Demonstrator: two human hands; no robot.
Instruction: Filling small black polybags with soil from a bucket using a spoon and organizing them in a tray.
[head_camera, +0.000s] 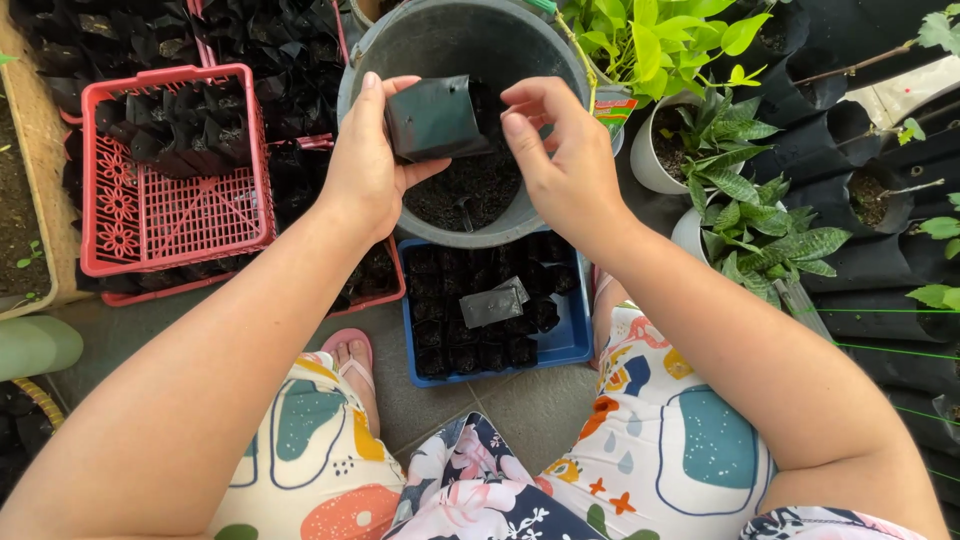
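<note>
A: What are the hands doing?

B: The left hand (365, 165) grips a small black bag (433, 118) by its side, thumb across the front. The right hand (560, 160) is not clamped on anything; its fingertips hover at the bag's upper right edge.

A: Where is the bag?

B: Between both hands, held over a grey bucket (560, 60) with dark soil (470, 190) at the bottom.

A: How to handle it well?

B: I'd judge the bag's mouth should be pulled fully open and kept over the bucket, so soil falls back in. Below sits a blue tray (570, 345) of filled bags; a red crate (170, 215) lies left
</note>
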